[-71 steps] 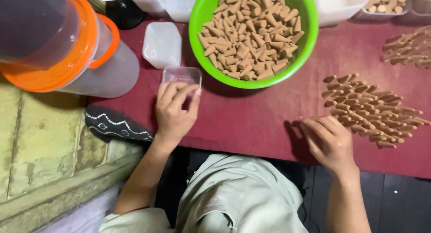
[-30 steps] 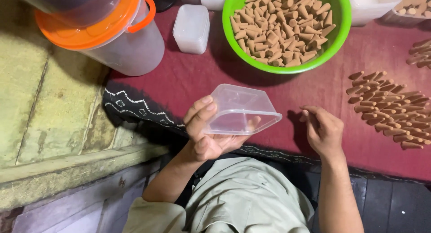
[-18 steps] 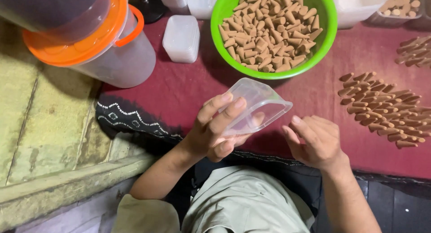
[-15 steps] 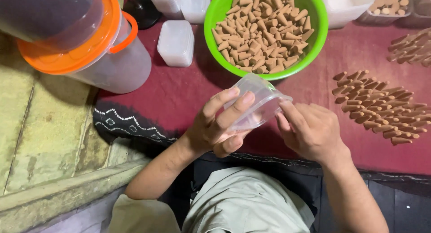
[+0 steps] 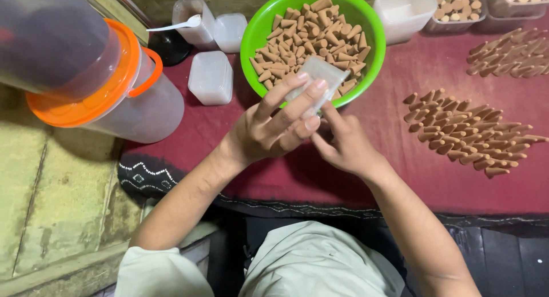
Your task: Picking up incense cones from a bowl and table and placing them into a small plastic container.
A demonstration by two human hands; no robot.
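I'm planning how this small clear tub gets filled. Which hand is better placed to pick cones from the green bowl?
The right hand, probably. The left hand already grips the small clear tub at the rim of the green bowl, while the right only touches it from below, beside the cones.

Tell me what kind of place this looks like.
Probably a small hand-packing workshop for incense cones: a green bowl heaped with tan cones, more cones laid in rows on the red cloth, and small clear plastic boxes standing ready.
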